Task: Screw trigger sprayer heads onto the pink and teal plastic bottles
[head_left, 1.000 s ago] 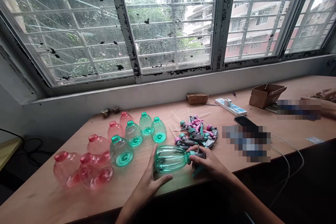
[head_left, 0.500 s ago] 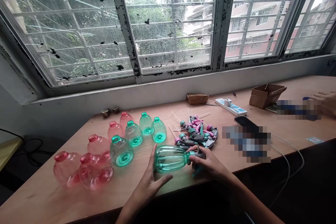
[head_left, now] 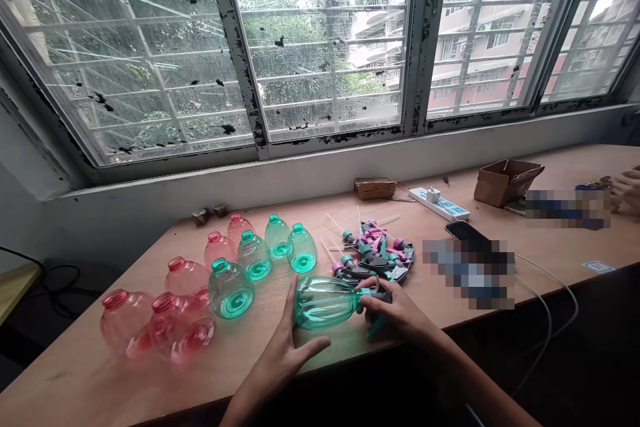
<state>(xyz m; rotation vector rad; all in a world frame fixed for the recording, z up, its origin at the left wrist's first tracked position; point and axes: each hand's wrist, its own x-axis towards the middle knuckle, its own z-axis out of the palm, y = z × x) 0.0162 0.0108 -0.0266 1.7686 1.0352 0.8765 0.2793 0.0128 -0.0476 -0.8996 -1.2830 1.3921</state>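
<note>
A clear green plastic bottle (head_left: 323,302) lies on its side near the front edge of the wooden table (head_left: 500,213). My left hand (head_left: 287,350) cups its base, thumb and fingers spread around it. My right hand (head_left: 397,312) is closed on the spray trigger cap (head_left: 376,293) at the bottle's neck. Just behind lies a pile of pink and teal spray caps (head_left: 375,250) with thin tubes.
Several green bottles (head_left: 255,257) and pink bottles (head_left: 165,320) stand at the left. A cardboard box (head_left: 506,181), a power strip (head_left: 439,203), a phone (head_left: 467,232) with white cable and a small brown packet (head_left: 375,187) lie further back. Another person's hand (head_left: 627,190) shows at the far right.
My hands and the green bottle have hardly moved. The other person's hand at the far right has shifted a little.
</note>
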